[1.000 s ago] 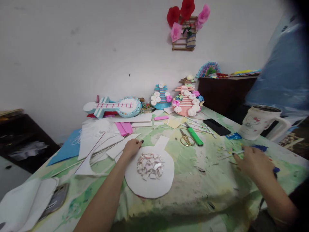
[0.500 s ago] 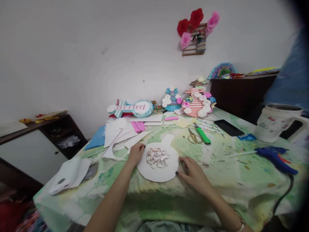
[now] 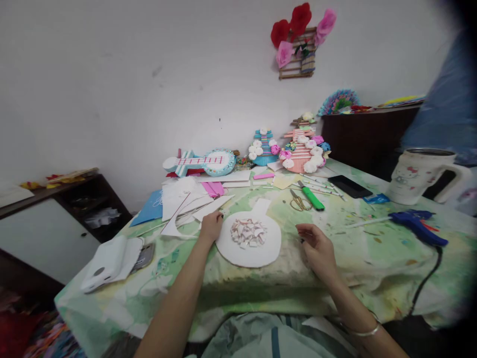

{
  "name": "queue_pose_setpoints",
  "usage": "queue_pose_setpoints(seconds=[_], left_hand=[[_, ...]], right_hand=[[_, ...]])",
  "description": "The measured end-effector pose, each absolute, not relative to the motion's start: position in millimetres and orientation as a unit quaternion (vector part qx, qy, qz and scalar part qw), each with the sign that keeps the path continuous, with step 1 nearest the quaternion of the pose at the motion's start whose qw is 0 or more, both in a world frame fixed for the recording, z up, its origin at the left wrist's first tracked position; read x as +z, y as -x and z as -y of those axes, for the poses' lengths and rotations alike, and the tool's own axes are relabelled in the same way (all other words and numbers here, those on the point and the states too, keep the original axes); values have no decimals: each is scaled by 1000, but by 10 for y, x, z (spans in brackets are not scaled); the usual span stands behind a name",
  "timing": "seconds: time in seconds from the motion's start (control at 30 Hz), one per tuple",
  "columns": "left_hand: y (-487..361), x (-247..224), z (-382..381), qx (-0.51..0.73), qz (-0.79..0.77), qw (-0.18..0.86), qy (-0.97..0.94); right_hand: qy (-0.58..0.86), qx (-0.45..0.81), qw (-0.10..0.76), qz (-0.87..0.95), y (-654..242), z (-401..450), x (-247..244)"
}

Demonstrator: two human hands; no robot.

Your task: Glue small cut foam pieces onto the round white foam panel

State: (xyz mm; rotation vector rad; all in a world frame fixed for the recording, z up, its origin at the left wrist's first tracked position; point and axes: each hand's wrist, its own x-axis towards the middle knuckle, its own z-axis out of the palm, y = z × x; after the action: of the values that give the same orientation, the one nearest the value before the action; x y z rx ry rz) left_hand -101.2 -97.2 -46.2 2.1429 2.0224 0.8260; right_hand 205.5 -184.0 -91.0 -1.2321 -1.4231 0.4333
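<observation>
A flat, smooth white card (image 3: 249,257), round with a short straight neck, was seen on the near middle of the desk (image 3: 145,293), its rim slightly uneven. Small, angular pale scraps (image 3: 249,232) were heaped on it. Its left edge was touched by the left hand (image 3: 211,227); whether it was pinched by the fingers could not be made out. The right hand (image 3: 320,251) was held off the right edge, its fingers loosely curled and parted. Bare, stained cloth (image 3: 367,261) was seen between that hand and the blue glue gun (image 3: 419,223).

Scraps (image 3: 248,232) lie on the cutout (image 3: 251,257) — scissors (image 3: 298,201) behind it to the right, glue gun (image 3: 419,227) farther right.
</observation>
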Motion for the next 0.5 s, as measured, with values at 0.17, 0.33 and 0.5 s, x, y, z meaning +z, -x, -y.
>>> queue_pose_setpoints(seconds=[0.17, 0.33, 0.5], left_hand=[[1039, -428, 990, 261, -668, 25, -697], [1179, -391, 1023, 266, -684, 15, -680], [1371, -374, 1045, 274, -701, 18, -659]], right_hand=[[579, 111, 542, 599, -2057, 1855, -891], [591, 69, 471, 651, -2025, 1860, -812], [586, 36, 429, 687, -2031, 1903, -815]])
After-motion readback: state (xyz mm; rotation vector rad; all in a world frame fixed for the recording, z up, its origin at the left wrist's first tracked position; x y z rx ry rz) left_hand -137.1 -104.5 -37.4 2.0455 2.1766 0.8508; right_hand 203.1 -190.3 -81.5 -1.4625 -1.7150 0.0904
